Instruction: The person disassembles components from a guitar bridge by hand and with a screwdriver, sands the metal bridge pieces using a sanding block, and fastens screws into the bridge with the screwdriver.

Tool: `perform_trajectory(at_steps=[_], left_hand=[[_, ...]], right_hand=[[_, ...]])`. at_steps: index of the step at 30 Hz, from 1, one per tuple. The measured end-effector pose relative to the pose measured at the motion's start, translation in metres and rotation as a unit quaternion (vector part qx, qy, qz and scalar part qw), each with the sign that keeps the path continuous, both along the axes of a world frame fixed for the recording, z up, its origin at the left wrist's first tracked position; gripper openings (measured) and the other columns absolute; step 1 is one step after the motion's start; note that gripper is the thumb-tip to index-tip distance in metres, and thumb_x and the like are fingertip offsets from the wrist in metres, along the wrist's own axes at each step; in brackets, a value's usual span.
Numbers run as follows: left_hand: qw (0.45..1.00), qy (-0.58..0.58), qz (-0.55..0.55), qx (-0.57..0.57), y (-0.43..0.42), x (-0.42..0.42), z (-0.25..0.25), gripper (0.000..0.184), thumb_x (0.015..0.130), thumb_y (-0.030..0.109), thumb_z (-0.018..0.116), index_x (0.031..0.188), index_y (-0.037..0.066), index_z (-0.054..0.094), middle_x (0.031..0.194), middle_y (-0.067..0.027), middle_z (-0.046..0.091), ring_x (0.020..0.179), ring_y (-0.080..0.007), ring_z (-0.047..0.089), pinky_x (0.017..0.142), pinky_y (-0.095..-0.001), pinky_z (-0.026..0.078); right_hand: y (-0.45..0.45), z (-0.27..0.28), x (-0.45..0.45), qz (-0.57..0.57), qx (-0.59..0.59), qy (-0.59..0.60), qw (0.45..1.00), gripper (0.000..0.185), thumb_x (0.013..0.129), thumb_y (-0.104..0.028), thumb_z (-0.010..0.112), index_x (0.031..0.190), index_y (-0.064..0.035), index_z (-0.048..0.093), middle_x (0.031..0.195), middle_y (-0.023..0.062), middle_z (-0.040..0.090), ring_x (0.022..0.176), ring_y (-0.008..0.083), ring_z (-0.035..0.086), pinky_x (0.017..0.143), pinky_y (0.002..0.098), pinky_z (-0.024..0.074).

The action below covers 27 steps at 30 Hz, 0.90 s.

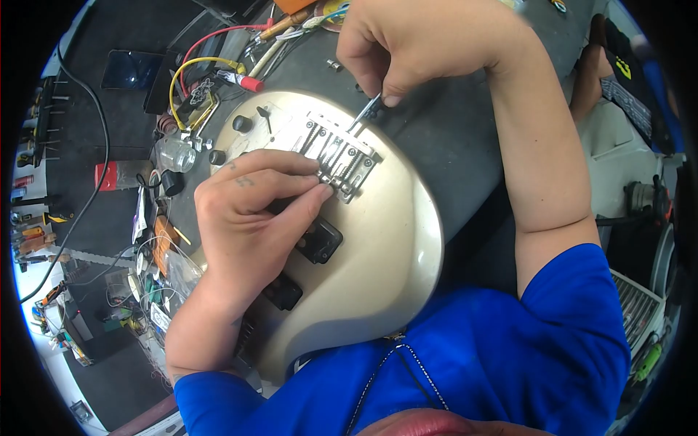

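Note:
A cream bass guitar (392,240) lies across the workbench in front of me, with black pickups (320,242) and a metal bridge (356,163) fixed to its body. My left hand (254,207) reaches over the body, thumb and fingertips pinched together at the front edge of the bridge by the saddles. What sits between those fingertips is hidden or too small to make out. Above the bridge, my right hand (407,51) grips a small screwdriver (366,112), its metal shaft slanting down to the bridge's rear edge.
Black knobs (242,123) and a toggle switch stand on the guitar. Left of it are a glass jar (174,155), a red-labelled container (120,176), cables and tools. A red-capped marker (249,83) lies beyond. Another person's arm (592,76) shows at the upper right.

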<state>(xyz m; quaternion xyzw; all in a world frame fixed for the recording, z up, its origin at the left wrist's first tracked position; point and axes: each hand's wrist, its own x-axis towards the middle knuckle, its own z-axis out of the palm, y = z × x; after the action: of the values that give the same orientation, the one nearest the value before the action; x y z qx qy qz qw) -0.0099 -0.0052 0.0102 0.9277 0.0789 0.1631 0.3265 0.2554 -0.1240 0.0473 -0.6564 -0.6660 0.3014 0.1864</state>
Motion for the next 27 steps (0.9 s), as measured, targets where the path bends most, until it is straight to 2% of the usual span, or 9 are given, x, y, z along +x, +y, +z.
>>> perform_trajectory(at_steps=[6, 11, 14, 15, 16, 17, 19, 22, 27], left_hand=[[1.000, 0.004, 0.009, -0.005, 0.000, 0.001, -0.001, 0.011, 0.081, -0.005, 0.091, 0.090, -0.004, 0.085, 0.097, -0.0128, 0.084, 0.081, -0.0185, 0.079, 0.073, -0.0286, 0.061], [1.000, 0.000, 0.006, -0.013, 0.000, 0.002, -0.003, 0.012, 0.081, -0.005, 0.091, 0.090, -0.003, 0.085, 0.097, -0.0129, 0.084, 0.083, -0.0192, 0.080, 0.075, -0.0293, 0.061], [1.000, 0.012, 0.012, 0.003, -0.001, 0.001, 0.000, 0.012, 0.081, -0.004, 0.091, 0.090, -0.003, 0.085, 0.097, -0.0136, 0.084, 0.084, -0.0220, 0.080, 0.078, -0.0314, 0.062], [1.000, 0.017, 0.011, 0.021, 0.000, -0.001, 0.002, 0.012, 0.080, -0.004, 0.091, 0.090, -0.003, 0.085, 0.097, -0.0138, 0.084, 0.084, -0.0232, 0.081, 0.079, -0.0321, 0.062], [0.999, 0.011, 0.001, 0.034, 0.000, 0.002, 0.003, 0.012, 0.080, -0.004, 0.092, 0.090, -0.004, 0.084, 0.097, -0.0140, 0.084, 0.084, -0.0244, 0.081, 0.080, -0.0328, 0.062], [0.999, 0.016, 0.012, 0.041, 0.000, 0.001, 0.002, 0.013, 0.079, -0.003, 0.092, 0.089, -0.004, 0.084, 0.096, -0.0146, 0.084, 0.084, -0.0257, 0.081, 0.081, -0.0339, 0.062], [0.999, -0.006, 0.019, 0.041, 0.001, -0.002, -0.002, 0.013, 0.077, -0.003, 0.092, 0.087, -0.003, 0.084, 0.094, -0.0156, 0.084, 0.085, -0.0266, 0.081, 0.082, -0.0349, 0.063], [0.999, -0.018, 0.046, -0.012, -0.005, -0.002, -0.004, 0.013, 0.075, -0.004, 0.091, 0.086, -0.003, 0.084, 0.091, -0.0164, 0.083, 0.083, -0.0259, 0.080, 0.080, -0.0345, 0.062], [0.999, -0.028, 0.043, -0.014, -0.006, -0.002, -0.006, 0.012, 0.074, -0.004, 0.090, 0.085, -0.002, 0.084, 0.089, -0.0158, 0.082, 0.081, -0.0252, 0.079, 0.077, -0.0340, 0.060]], right_hand=[[-0.003, 0.002, 0.002, -0.007, -0.012, 0.013, 1.000, 0.015, 0.077, 0.000, 0.085, 0.091, -0.0009, 0.084, 0.083, 0.0111, 0.082, 0.078, 0.0222, 0.077, 0.072, 0.0353, 0.0582], [-0.017, -0.016, 0.014, 0.067, 0.129, 0.012, 0.989, 0.017, 0.079, -0.003, 0.085, 0.095, -0.0026, 0.087, 0.086, 0.0120, 0.083, 0.079, 0.0234, 0.078, 0.073, 0.0356, 0.0589], [-0.010, -0.024, 0.018, 0.089, 0.138, 0.028, 0.986, 0.018, 0.079, -0.005, 0.084, 0.096, -0.0031, 0.086, 0.084, 0.0123, 0.081, 0.079, 0.0240, 0.078, 0.073, 0.0356, 0.0589], [0.001, -0.042, 0.022, 0.096, 0.144, 0.060, 0.983, 0.017, 0.078, -0.006, 0.083, 0.094, -0.0016, 0.084, 0.081, 0.0119, 0.078, 0.077, 0.0233, 0.076, 0.073, 0.0359, 0.0585], [0.004, -0.052, 0.027, 0.094, 0.144, 0.080, 0.982, 0.016, 0.077, -0.007, 0.083, 0.092, -0.0001, 0.082, 0.078, 0.0115, 0.076, 0.076, 0.0225, 0.075, 0.072, 0.0361, 0.0580], [0.003, -0.041, 0.023, 0.097, 0.125, 0.016, 0.987, 0.017, 0.079, -0.011, 0.083, 0.093, -0.0025, 0.083, 0.078, 0.0128, 0.078, 0.074, 0.0238, 0.075, 0.071, 0.0388, 0.0581], [0.006, -0.038, 0.018, 0.078, 0.115, -0.033, 0.990, 0.016, 0.081, -0.011, 0.085, 0.096, -0.0059, 0.085, 0.086, 0.0112, 0.081, 0.081, 0.0255, 0.077, 0.074, 0.0419, 0.0587], [0.001, -0.023, 0.011, 0.060, 0.087, -0.028, 0.994, 0.016, 0.080, -0.007, 0.087, 0.095, -0.0058, 0.084, 0.089, 0.0110, 0.082, 0.086, 0.0267, 0.079, 0.077, 0.0428, 0.0594], [-0.001, -0.022, 0.004, 0.024, 0.061, -0.035, 0.997, 0.018, 0.076, -0.004, 0.090, 0.093, -0.0068, 0.086, 0.091, 0.0085, 0.084, 0.090, 0.0241, 0.080, 0.080, 0.0406, 0.0607]])
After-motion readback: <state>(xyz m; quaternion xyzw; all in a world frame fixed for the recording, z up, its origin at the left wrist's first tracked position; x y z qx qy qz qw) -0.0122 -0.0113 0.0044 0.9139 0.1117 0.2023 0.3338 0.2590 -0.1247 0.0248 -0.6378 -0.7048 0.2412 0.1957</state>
